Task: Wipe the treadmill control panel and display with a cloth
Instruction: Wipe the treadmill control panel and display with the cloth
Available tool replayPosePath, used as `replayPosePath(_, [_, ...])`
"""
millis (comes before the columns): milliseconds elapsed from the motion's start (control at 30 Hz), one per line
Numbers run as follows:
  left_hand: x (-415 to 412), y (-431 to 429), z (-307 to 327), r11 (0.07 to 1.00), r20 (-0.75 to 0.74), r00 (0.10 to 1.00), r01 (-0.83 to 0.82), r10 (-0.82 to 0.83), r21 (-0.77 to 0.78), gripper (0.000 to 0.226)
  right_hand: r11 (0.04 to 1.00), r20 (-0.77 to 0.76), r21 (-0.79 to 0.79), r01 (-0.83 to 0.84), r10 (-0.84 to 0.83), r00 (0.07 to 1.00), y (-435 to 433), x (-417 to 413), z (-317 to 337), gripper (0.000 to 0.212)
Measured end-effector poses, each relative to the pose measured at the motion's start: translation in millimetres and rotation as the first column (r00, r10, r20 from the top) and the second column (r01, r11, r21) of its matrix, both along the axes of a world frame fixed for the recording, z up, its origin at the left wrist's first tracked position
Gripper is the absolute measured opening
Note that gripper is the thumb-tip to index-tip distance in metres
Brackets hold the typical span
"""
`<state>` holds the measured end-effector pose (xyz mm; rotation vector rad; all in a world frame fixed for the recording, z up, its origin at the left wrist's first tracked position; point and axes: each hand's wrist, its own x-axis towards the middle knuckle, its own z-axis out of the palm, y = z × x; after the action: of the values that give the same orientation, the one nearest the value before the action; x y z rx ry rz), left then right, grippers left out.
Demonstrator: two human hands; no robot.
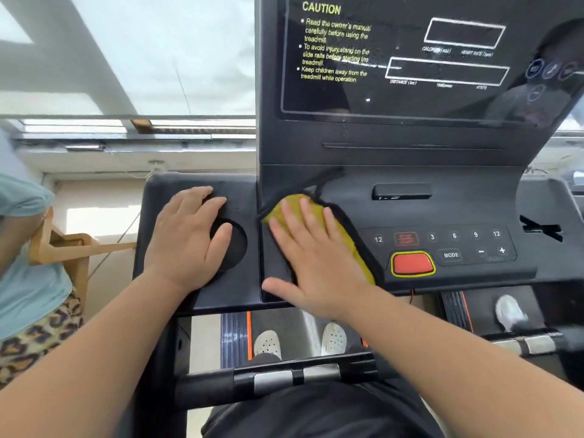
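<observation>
The black treadmill control panel fills the middle of the view, with numbered buttons, a MODE key and a red stop button. Above it stands the dark display with yellow caution text. My right hand lies flat, fingers spread, pressing a yellow cloth with a black edge onto the left part of the panel. My left hand rests flat and open on the left tray, partly over a round cup holder.
A person in a light blue top stands at the left edge by a wooden frame. Windows lie behind. Below the console are a handlebar, the belt and my feet in white shoes.
</observation>
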<state>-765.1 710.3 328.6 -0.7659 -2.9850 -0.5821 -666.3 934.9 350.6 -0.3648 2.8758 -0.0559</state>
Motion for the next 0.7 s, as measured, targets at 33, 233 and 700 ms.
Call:
replayPosePath(33, [0, 0, 0, 1.0, -0.004, 1.0, -0.001, 0.002, 0.019, 0.06, 0.998, -0.003, -0.01, -0.066, 0.066, 0.998, -3, 7, -2, 0.097])
replayPosePath(233, [1, -1, 1, 0.999, 0.009, 1.0, 0.01, -0.01, 0.048, 0.061, 0.91, -0.021, 0.039, -0.413, 0.414, 0.91, 38, 54, -14, 0.085])
replayPosePath(700, [-2, -4, -2, 0.998, 0.002, 0.999, 0.048, -0.048, 0.028, 0.059, 0.976, -0.01, -0.017, -0.218, 0.218, 0.976, -2, 19, -5, 0.091])
